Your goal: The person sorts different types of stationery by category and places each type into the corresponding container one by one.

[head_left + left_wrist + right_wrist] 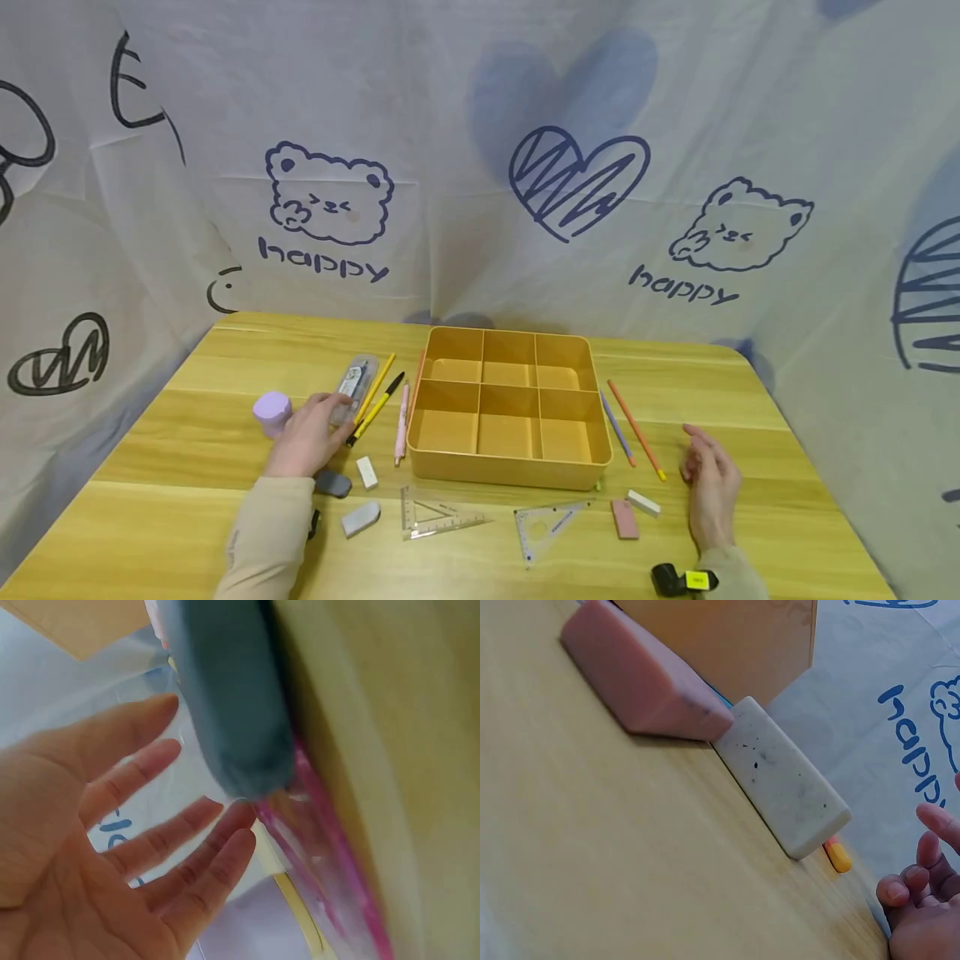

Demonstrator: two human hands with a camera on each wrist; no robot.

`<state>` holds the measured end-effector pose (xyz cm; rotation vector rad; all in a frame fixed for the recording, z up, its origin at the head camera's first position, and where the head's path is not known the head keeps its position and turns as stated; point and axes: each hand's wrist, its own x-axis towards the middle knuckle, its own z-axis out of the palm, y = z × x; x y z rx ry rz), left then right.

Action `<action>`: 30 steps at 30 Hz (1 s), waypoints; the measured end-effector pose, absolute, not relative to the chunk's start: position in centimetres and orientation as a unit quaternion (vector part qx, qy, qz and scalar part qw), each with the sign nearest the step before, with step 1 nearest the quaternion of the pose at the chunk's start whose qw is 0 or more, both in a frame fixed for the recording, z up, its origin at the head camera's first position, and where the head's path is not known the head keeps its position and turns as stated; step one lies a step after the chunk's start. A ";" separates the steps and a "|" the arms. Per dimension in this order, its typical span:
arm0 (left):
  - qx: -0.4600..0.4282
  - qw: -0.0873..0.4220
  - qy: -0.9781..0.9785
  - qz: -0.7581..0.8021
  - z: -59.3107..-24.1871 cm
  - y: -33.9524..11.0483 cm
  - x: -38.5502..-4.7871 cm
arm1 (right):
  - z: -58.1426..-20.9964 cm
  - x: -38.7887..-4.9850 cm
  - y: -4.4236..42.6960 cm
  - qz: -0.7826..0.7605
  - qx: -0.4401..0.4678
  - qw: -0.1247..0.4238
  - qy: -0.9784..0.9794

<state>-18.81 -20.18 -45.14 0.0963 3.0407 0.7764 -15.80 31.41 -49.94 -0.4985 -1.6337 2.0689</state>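
Observation:
My left hand [311,435] reaches over the left side of the table, its fingertips by a clear oblong case [356,388] with dark items inside. The left wrist view shows that hand's fingers spread and slightly bent, with nothing held. A grey eraser [232,697] looms near the camera there. Just left of the hand stands a purple round container [272,412]. Right of the case lie a yellow pencil [378,379] and a yellow-and-black pen [382,404]. My right hand [711,483] is at the right, loosely curled and holding nothing, near an orange pencil [637,429].
A yellow six-compartment box [510,471] stands mid-table, with a pink pen [402,425] to its left and a blue pencil [618,429] to its right. Two clear set squares [442,527] lie in front. A pink eraser [637,675] and a white eraser [780,780] lie at right.

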 end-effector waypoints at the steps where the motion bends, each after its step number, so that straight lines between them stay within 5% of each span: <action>1: 0.023 0.001 0.970 0.243 -45.1 -20.1 -18.8 | -50.0 -15.8 31.4 0.749 -0.180 0.228 -0.595; 30: -0.048 0.011 0.977 0.210 -44.4 -19.4 -20.2 | -49.7 -15.5 31.3 0.719 -0.189 0.181 -0.644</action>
